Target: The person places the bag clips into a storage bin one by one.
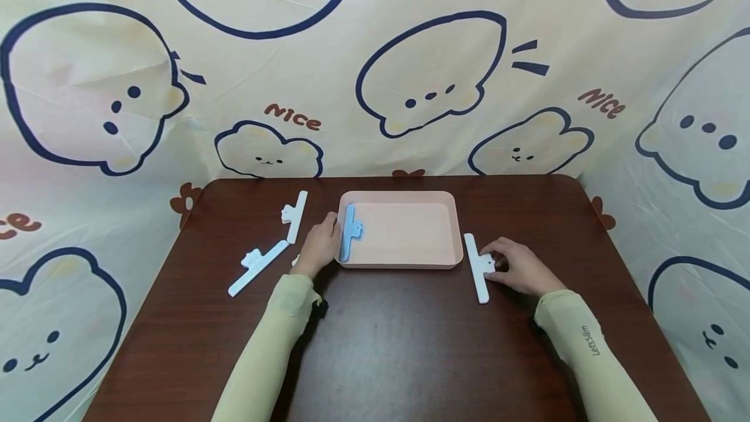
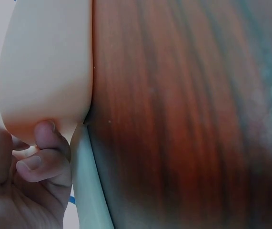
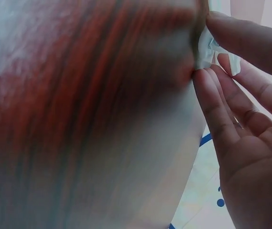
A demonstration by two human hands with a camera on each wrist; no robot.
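Note:
My left hand (image 1: 319,246) is at the left wall of a pale pink rectangular tray (image 1: 398,263). In the left wrist view, its bent fingers (image 2: 50,136) hold the tray's side. Inside the tray, along its left end, lies a light blue bag clip (image 1: 349,233). To the right of the tray, my right hand (image 1: 521,267) pinches a white bag clip (image 1: 477,269) by its animal-shaped tab, between thumb and fingers. The right wrist view shows the fingertips (image 3: 205,81) on that tab, with most of the clip out of frame.
Two more white clips, an upper one (image 1: 297,217) and a lower slanted one (image 1: 258,268), lie left of the tray. A small white piece (image 1: 295,260) peeks out beside my left hand. The dark wooden table (image 1: 404,344) backs onto a cartoon-printed cloth (image 1: 351,83).

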